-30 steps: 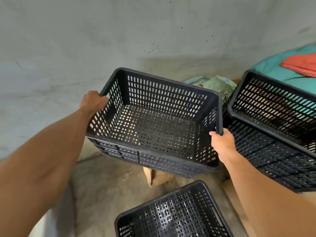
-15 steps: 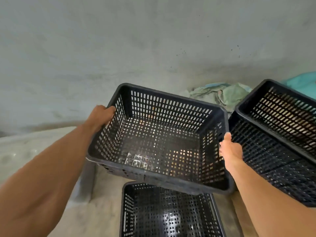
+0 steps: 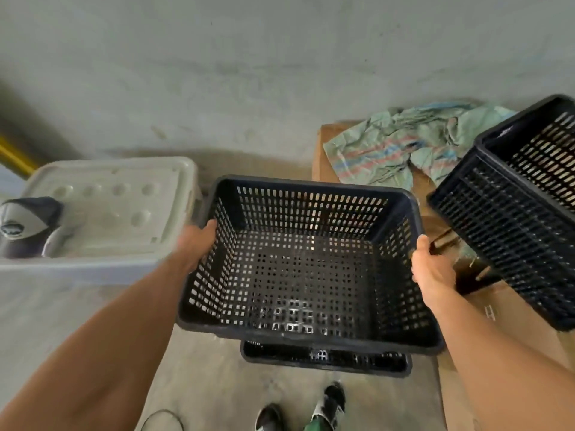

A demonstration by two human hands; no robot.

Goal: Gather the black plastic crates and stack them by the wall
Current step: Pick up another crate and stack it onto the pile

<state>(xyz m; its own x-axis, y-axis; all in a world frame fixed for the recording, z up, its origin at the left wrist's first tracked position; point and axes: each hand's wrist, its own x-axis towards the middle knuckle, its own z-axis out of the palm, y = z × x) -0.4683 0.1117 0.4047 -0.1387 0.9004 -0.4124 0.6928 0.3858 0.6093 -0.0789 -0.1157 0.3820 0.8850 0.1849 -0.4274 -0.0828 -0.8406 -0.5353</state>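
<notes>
I hold a black slotted plastic crate (image 3: 298, 269) in the middle of the view, open side up. My left hand (image 3: 199, 241) grips its left rim and my right hand (image 3: 431, 269) grips its right rim. Directly beneath it a second black crate (image 3: 326, 359) stands on the floor, with only its near edge showing. A third black crate (image 3: 516, 213) sits tilted at the right on cardboard. The grey concrete wall (image 3: 280, 73) rises just behind.
A white plastic cooler (image 3: 118, 209) with a cap (image 3: 25, 222) on its lid stands at the left. A cardboard box (image 3: 323, 150) with a crumpled green sack (image 3: 404, 144) lies behind right. My feet (image 3: 301, 409) are on the concrete floor below.
The held crate has come down and toward me, over the crate on the floor, which it now mostly covers. My view has tilted down, showing the cooler and my feet.
</notes>
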